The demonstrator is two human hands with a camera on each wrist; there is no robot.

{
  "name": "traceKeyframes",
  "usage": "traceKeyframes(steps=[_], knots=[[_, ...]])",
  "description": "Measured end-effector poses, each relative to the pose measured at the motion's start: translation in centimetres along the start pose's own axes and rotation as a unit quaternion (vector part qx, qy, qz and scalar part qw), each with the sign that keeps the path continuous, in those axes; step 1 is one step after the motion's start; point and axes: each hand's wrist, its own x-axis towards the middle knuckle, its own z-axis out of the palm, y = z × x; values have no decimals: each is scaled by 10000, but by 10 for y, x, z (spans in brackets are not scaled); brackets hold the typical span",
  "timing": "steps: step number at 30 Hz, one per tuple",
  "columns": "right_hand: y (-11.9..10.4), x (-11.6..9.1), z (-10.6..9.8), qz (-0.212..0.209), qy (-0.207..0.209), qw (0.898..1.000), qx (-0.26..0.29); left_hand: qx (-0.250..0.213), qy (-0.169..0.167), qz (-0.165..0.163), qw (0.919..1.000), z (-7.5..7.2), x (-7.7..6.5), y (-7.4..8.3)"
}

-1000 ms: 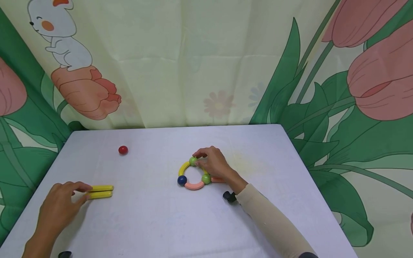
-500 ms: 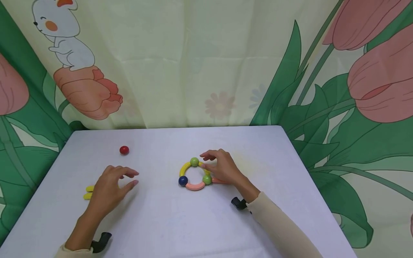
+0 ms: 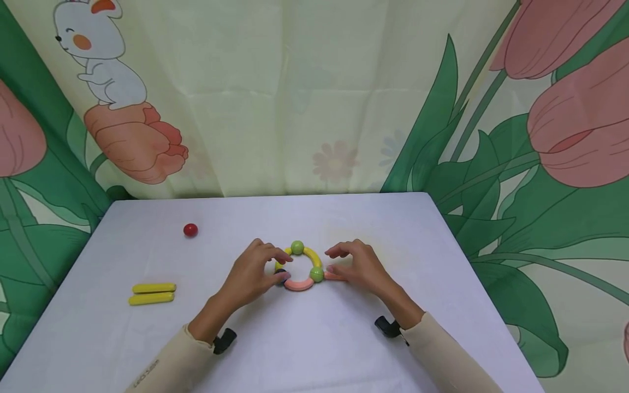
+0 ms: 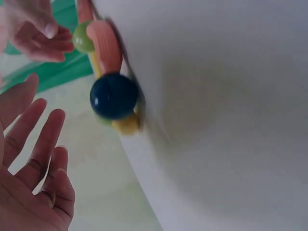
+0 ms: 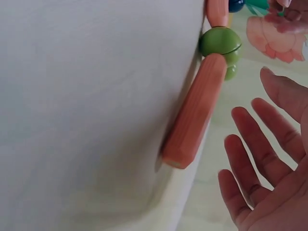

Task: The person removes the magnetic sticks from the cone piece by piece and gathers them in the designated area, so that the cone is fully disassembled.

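Note:
A ring of toy pieces lies mid-table: yellow curved rods (image 3: 312, 255), a pink curved rod (image 3: 298, 285), green balls (image 3: 297, 248) and a dark blue ball (image 4: 114, 96). From the ring's right green ball (image 5: 220, 41) a straight pink rod (image 5: 196, 113) sticks out. My left hand (image 3: 251, 274) hovers at the ring's left side, partly covering the blue ball in the head view; the left wrist view shows its spread fingers apart from that ball. On the other side, my right hand (image 3: 362, 267) is held near the pink rod, fingers loosely extended and holding nothing.
Two yellow rods (image 3: 152, 293) lie side by side on the left of the white table (image 3: 295, 349). Farther back sits a red ball (image 3: 190, 230). A printed curtain (image 3: 245, 109) hangs behind the table's back edge.
My left hand has let go of the two yellow rods and moved right to the ring. My right hand has released the top green ball and drawn back slightly to the right.

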Motion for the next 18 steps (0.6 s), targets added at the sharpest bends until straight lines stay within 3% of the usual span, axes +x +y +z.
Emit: traceKeyframes(steps=[8,18], knots=[[17,-12,-2,273,-52,9996,-64,-370,-502,477,9969,26,26,9],[26,-18,-2,111,-110,9989,-442,82,-724,1027,9920,50,46,11]])
